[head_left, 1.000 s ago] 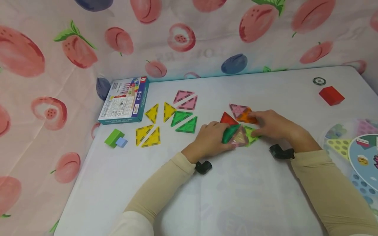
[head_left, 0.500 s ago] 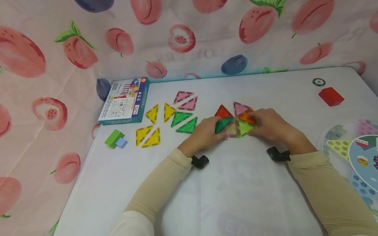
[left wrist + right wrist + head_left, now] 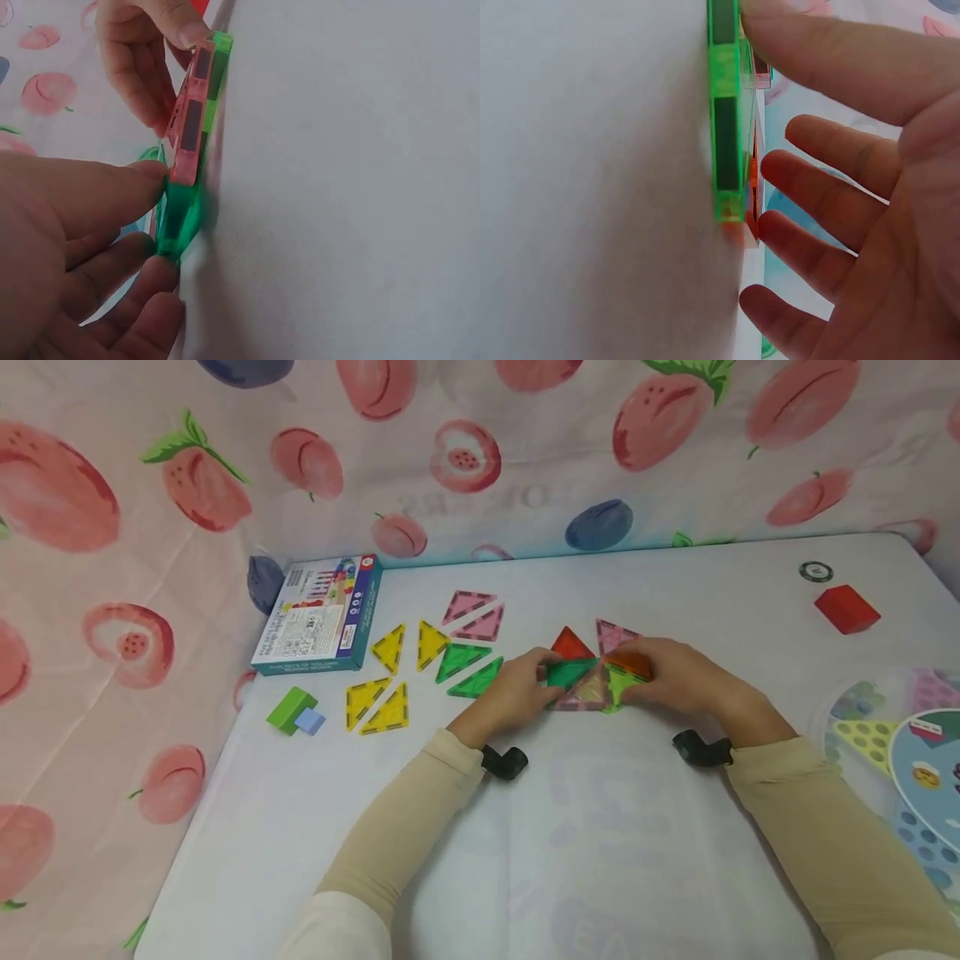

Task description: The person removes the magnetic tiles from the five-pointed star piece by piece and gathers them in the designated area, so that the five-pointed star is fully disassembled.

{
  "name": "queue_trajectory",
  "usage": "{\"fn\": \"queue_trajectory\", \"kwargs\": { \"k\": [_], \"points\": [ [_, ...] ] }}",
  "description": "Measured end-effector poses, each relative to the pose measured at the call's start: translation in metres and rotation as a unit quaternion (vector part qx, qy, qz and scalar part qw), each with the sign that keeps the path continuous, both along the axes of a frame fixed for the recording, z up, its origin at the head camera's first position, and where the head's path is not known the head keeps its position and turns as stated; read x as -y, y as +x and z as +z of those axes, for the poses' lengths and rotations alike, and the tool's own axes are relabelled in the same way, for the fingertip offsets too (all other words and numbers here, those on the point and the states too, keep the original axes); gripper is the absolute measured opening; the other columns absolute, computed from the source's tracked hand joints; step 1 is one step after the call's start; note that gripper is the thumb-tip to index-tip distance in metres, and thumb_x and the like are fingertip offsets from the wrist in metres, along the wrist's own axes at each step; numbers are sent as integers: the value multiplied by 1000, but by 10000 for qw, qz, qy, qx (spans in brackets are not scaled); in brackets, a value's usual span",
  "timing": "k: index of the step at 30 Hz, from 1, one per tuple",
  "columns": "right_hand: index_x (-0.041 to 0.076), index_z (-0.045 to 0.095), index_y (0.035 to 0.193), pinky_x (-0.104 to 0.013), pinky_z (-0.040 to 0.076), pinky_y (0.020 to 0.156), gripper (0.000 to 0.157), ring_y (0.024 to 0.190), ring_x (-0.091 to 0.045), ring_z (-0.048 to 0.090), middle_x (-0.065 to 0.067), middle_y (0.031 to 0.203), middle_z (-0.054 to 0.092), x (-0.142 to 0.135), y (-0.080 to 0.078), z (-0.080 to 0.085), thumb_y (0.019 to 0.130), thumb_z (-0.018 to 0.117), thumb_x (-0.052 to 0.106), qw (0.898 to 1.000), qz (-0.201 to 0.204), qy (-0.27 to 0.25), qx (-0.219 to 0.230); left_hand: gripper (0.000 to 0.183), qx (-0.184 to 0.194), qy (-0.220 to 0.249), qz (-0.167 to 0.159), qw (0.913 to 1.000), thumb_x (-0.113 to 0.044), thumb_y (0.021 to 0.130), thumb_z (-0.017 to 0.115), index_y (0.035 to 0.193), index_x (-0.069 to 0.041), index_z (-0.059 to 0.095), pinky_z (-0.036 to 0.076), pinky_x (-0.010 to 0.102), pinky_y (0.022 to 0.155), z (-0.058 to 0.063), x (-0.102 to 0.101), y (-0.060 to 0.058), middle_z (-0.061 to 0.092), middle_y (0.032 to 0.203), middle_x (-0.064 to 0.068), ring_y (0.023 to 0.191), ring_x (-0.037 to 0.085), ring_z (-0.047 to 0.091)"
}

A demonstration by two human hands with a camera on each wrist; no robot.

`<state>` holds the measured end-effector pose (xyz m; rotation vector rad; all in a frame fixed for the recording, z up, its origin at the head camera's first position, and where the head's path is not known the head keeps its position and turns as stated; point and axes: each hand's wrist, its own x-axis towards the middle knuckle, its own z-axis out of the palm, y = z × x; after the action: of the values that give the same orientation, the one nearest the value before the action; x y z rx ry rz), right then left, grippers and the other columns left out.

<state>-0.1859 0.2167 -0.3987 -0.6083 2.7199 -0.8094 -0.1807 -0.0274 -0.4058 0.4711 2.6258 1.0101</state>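
Note:
Translucent triangular magnetic tiles form a cluster in the head view, between both hands. It has a red tile, a dark green tile, a pale pink tile, a light green tile, an orange tile and a pink tile. My left hand pinches the dark green tile at the cluster's left side; the left wrist view has its thumb against that tile. My right hand holds the right side, thumb at the light green tile, fingers by the orange one, which they partly cover.
Left of the cluster lie yellow tiles, green tiles and pink tiles. A flat box and green block with a blue block are further left. A red block and round chip sit far right.
The cluster has shifted slightly left and away from me, and the tiles now lie closer together. The left hand has moved left with the dark green tile; the right hand has moved slightly left.

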Motion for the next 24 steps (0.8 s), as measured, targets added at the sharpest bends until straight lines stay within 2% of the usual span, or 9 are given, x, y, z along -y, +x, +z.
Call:
{"fn": "queue_trajectory", "kwargs": {
  "k": [7, 13, 17, 20, 24],
  "points": [
    [10, 50, 125, -50, 33, 91, 62, 110, -28, 41, -10, 122, 49, -1, -2, -2, 73, 73, 33, 9998, 173, -27, -67, 47, 249, 238, 143, 9993, -19, 80, 67, 122, -12, 47, 44, 25, 65, 3, 3, 1, 56, 86, -2, 77, 11, 51],
    [7, 50, 125, -50, 34, 90, 70, 110, -28, 42, -11, 121, 51, 7, 0, -3, 72, 69, 49, 9996, -24, 110, -260, 53, 330, 268, 133, 9990, -19, 77, 71, 123, -12, 46, 44, 24, 65, 4, 5, 1, 57, 84, -3, 75, 11, 52],
    [6, 50, 125, -51, 35, 90, 74, 111, -29, 42, -12, 122, 51, 12, 1, -4, 70, 69, 50, 9990, -151, 266, -338, 58, 323, 138, -45, 9994, -22, 76, 72, 126, -14, 44, 44, 24, 63, 4, 7, 0, 56, 83, -2, 74, 12, 51],
    [6, 49, 126, -51, 34, 90, 75, 112, -30, 41, -12, 123, 50, 14, 1, -4, 69, 70, 50, 9990, -203, 281, -286, 61, 331, -43, -260, 9991, -23, 76, 72, 129, -14, 41, 44, 24, 66, 5, 7, -3, 53, 94, 0, 79, 13, 49],
    [7, 48, 127, -52, 34, 90, 77, 113, -31, 39, -13, 124, 48, 14, 1, -5, 68, 70, 51, 9991, -233, 274, -221, 67, 280, -342, -606, 9972, -22, 74, 74, 130, -10, 39, 39, 24, 85, 6, 4, -9, 41, 120, 3, 102, 13, 43]
  ]
}}
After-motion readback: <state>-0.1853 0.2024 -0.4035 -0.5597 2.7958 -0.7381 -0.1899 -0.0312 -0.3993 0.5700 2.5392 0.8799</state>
